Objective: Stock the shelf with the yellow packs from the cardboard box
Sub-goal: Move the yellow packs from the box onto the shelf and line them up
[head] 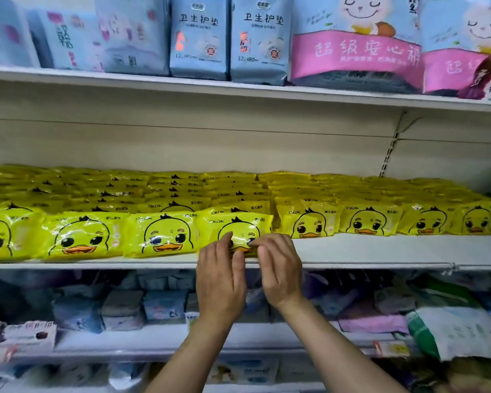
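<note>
Both hands meet at the front edge of the middle shelf, near 6 o'clock of the view. The left hand and right hand rest extended fingertips on the front yellow pack. More yellow packs fill the shelf from 9 to 3 o'clock. Blue packs stand at 12 o'clock.

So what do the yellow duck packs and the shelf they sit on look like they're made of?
Yellow duck packs: thin glossy plastic film, judging by the wrinkles and bright glare streaks; both hands touch the front one. Shelf: probably painted metal, smooth off-white with a thin straight front edge, though the coating could hide another material.
</note>
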A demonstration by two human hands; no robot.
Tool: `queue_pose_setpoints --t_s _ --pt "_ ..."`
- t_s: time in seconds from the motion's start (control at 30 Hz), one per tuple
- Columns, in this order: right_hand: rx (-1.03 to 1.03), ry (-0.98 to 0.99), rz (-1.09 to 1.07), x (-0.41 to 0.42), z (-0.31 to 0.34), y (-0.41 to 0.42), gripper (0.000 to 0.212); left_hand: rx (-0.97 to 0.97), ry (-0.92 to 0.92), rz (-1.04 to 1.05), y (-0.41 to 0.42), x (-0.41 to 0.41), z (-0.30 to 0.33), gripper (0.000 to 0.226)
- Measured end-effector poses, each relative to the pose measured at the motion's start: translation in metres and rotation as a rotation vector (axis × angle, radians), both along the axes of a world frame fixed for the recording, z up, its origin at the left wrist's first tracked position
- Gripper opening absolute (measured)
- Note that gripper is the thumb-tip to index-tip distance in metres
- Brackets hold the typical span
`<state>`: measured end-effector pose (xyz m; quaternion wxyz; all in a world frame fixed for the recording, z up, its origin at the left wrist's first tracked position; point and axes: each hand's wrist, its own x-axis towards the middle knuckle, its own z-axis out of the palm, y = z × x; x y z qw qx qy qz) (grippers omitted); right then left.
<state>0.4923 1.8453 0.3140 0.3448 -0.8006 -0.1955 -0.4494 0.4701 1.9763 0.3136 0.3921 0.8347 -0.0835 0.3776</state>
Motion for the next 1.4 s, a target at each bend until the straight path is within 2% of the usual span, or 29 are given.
queue_pose_setpoints --t_s 0.13,0.23,0.47,0.67,0.73,0.87,1.0,1.17,1.3,1.4 --pt "-0.004 0.06 -0.094 0.008 -0.008 0.0 0.058 0.04 0.043 -0.136 -0.002 0.011 -0.001 0.065" --pt "-0.014 0.137 -0.128 0.012 -0.01 -0.002 0.066 0.058 0.036 -0.162 -0.004 0.015 -0.002 0.066" --pt "-0.048 0.185 -0.115 0.009 -0.008 -0.006 0.062 0.132 0.031 -0.046 -0.01 0.023 0.005 0.068" --pt "-0.097 0.225 -0.063 0.011 -0.002 -0.001 0.071 0.124 0.093 0.025 -0.01 0.029 0.011 0.068" --pt "-0.125 0.253 -0.081 0.013 0.003 0.005 0.075 0.119 0.136 0.019 -0.007 0.034 0.014 0.075" --pt "-0.113 0.181 -0.131 0.012 0.009 0.009 0.058 0.114 0.162 -0.003 -0.003 0.037 0.016 0.087" --pt "-0.071 0.22 -0.051 0.013 0.007 0.014 0.062 0.09 0.187 -0.004 0.0 0.035 0.017 0.088" --pt "-0.029 0.239 -0.033 0.02 0.005 0.016 0.051 0.092 0.204 -0.005 0.001 0.034 0.02 0.091" --pt "-0.046 0.289 -0.046 0.023 0.005 0.016 0.056 0.09 0.222 -0.003 0.001 0.037 0.02 0.093" --pt "-0.059 0.414 -0.034 0.025 0.013 0.02 0.069 0.077 0.262 -0.016 0.001 0.044 0.024 0.093"
